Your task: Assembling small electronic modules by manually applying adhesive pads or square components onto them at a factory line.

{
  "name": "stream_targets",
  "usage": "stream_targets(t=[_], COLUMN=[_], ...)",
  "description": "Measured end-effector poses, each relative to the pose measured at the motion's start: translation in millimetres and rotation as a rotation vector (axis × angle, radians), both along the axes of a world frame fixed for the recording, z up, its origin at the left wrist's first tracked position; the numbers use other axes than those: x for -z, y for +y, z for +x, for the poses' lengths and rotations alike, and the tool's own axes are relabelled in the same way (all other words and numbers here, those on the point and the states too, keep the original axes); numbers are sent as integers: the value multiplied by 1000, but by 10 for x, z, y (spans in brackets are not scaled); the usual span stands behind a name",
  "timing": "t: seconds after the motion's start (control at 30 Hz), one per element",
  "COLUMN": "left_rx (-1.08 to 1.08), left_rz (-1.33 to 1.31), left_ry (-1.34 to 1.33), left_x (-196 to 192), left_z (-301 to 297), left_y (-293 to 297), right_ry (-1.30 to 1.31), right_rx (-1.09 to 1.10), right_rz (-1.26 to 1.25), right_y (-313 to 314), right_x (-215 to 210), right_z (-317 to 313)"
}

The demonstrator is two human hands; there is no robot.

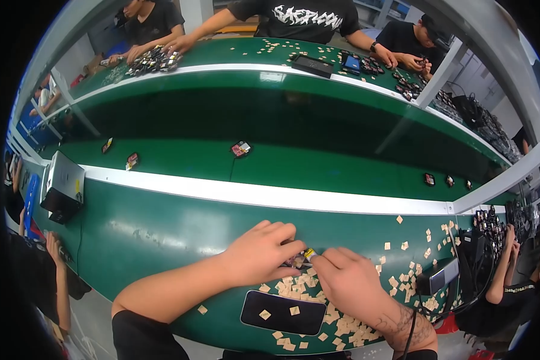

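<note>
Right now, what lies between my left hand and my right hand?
In the head view, a small device with a yellow piece lies between the left hand and right hand.

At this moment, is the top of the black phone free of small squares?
No, two pale squares lie on the phone.

Green table (156, 234): pale squares (349, 329) scattered, mostly centre to right; black phone (279, 323), flat, near front edge; grey box (64, 185) standing far left.
</note>
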State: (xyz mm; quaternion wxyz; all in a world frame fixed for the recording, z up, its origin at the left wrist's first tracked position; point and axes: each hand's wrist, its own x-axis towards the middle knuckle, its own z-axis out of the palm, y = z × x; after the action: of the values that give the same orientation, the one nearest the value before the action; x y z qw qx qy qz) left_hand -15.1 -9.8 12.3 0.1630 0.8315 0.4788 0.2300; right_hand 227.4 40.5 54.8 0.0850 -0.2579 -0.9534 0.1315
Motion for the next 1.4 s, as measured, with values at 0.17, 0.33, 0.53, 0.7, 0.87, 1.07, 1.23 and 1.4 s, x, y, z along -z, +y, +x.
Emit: stream_targets(t=[0.17, 0.33, 0.53, 0.7, 0.87, 1.07, 1.23, 1.4], left_rx=[-19, -36, -18, 60, 78, 82, 89, 88], left_rz=[-1, -12, -98, -138, -121, -7, 50, 88], left_ry=[-5, -20, -169, -249, -212, -94, -17, 22], left_x=[32, 31, 8, 69, 108, 84, 104, 71], left_z=[33, 42, 57, -74, -85, -84, -73, -49], left_y=[-33, -21, -39, -57, -94, -123, -151, -168], right_ry=[95, 351, 233, 245, 395, 328, 255, 166], right_rx=[27, 177, -77, -193, 11, -9, -39, 0], right_rz=[-70, -454, -354, -201, -498, -637, -637, -443], right_y=[4, 97, 236, 222, 219, 320, 365, 164], right_x=[147, 326, 210, 433, 415, 308, 205, 145], right_z=[-32, 4, 93, 68, -7, 52, 80, 10])
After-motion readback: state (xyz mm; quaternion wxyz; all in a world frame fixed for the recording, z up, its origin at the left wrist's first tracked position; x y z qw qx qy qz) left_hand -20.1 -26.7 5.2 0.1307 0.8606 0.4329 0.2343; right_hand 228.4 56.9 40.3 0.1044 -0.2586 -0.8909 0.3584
